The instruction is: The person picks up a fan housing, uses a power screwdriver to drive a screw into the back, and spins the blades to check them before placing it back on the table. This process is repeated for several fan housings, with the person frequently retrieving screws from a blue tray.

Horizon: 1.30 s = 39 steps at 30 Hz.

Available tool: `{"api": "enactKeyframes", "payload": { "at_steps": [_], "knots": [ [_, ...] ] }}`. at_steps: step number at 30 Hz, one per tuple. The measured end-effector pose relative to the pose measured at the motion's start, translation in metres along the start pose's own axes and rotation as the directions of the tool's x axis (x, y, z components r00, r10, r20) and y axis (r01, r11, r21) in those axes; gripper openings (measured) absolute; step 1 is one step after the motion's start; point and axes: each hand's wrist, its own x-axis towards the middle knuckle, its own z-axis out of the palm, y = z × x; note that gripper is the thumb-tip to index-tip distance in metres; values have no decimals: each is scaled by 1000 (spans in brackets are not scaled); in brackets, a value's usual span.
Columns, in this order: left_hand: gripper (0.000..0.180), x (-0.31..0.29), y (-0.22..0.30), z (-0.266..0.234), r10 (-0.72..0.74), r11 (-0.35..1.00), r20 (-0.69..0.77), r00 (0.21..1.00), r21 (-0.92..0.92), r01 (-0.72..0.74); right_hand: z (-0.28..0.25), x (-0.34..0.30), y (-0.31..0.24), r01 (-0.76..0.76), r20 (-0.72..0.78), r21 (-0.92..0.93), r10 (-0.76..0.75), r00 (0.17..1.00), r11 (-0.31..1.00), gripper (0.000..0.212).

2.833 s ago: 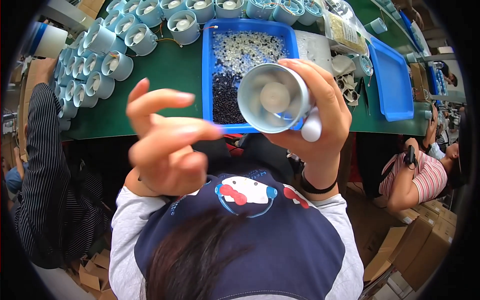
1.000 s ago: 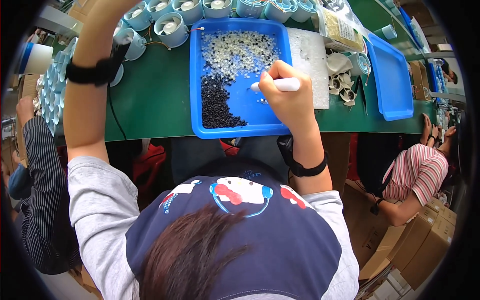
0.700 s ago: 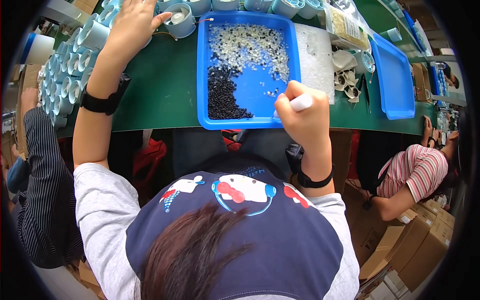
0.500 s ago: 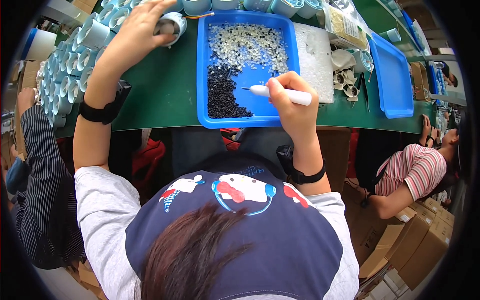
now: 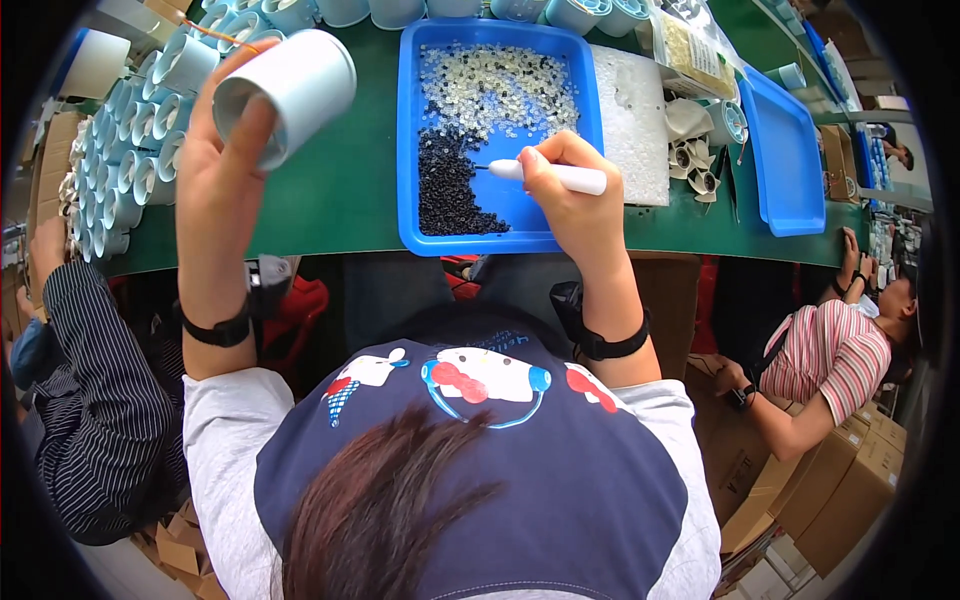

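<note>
My left hand [image 5: 215,175] is closed round a light blue cylindrical housing [image 5: 312,92], raised and tilted, with fingers reaching into its open end. A thin orange wire [image 5: 215,34] trails behind that hand. A white pen-shaped tool [image 5: 577,179] with a thin dark tip is pinched in my right hand [image 5: 583,215] above a blue tray [image 5: 500,243]. Its tip is over the edge of a pile of small black ring-like pieces [image 5: 447,185] at the tray's left. Clear small pieces [image 5: 495,80], mixed with some black ones, spread over the tray's far half.
Many light blue housings [image 5: 120,170] stand on the green table [image 5: 330,215] at left and back. Right of the tray lie a white foam sheet [image 5: 630,130], a bag [image 5: 690,55], small beige parts [image 5: 690,170] and another blue tray [image 5: 790,170]. People sit at both sides.
My left hand has brought the housing up off the far left of the table, nearer to me, and tipped it. My right hand has shifted slightly left, taking the tool tip to the black pieces.
</note>
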Motion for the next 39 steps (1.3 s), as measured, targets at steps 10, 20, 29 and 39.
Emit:
{"api": "enactKeyframes", "payload": {
  "at_steps": [10,20,29,39],
  "knots": [
    [66,-58,-54,42,-248,782,213,945,-531,325,-21,-16,-6,68,5,-180,-68,998,981,15],
    [67,-74,-56,44,-199,807,94,976,-550,217,-47,-11,4,-211,176,398,152,973,893,25],
    [65,-66,-41,79,58,523,316,947,-817,241,-20,-19,-75,191,-119,891,-195,973,411,34],
    [54,-62,-40,106,166,217,441,882,-889,404,-15,-22,-99,204,-11,951,-636,772,231,38]
  ]
}}
